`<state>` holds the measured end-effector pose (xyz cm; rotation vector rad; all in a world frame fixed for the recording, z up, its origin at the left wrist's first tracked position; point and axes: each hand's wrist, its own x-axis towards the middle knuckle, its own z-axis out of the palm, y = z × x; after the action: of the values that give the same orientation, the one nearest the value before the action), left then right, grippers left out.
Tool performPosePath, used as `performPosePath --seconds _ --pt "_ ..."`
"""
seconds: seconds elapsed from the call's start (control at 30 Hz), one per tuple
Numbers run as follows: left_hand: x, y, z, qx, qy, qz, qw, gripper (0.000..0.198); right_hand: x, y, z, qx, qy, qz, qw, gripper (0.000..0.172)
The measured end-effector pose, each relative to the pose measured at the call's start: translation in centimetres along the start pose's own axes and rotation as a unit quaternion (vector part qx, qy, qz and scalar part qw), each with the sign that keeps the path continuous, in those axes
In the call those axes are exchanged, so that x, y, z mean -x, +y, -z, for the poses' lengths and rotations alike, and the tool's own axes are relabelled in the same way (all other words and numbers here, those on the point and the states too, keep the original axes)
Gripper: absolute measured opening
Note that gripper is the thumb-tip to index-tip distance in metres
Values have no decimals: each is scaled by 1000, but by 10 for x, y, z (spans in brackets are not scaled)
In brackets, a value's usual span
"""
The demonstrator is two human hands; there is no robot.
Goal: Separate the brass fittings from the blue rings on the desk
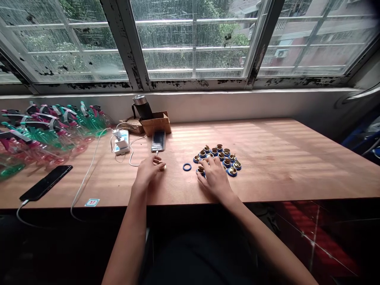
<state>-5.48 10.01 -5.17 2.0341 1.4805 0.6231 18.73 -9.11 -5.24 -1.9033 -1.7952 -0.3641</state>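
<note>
My left hand (146, 172) is low over the table, its fingers curled and pinched on a small gold metal piece (162, 168), mostly hidden by the fingertips. A blue ring (187, 167) lies flat on the wood between my two hands. To its right sits a cluster of gold metal pieces with blue rings around their bases (227, 162). My right hand (215, 176) rests over the near left part of this cluster with its fingers apart. Its thumb and fingers are beside one gold piece (201, 170), and the palm hides some others.
Clear, green and pink plastic bottles with trigger tops (56, 126) crowd the left. A black phone (46, 183), a power strip (121, 142) with white cables and another phone (158, 141) lie nearer. A cardboard box (156, 123) holding a dark flask (143, 107) stands by the wall.
</note>
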Motion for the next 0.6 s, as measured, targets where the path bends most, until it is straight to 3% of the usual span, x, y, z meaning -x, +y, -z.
performPosePath --seconds 0.13,0.27,0.33,0.4,0.6 --pt "6 14 -6 -55 88 -52 993 28 3 2 -7 35 -27 -26 999 21" --pt "20 45 -11 -60 244 -130 959 23 3 2 -10 28 -16 -19 999 16" --pt "27 63 -16 -19 282 -158 946 18 2 4 -9 11 -1 -10 1000 18" --pt "33 77 -23 48 245 -185 951 19 1 6 -8 -16 23 -7 1000 19" --pt "42 91 -64 188 -9 -250 950 34 -5 12 -9 -99 115 -12 988 26"
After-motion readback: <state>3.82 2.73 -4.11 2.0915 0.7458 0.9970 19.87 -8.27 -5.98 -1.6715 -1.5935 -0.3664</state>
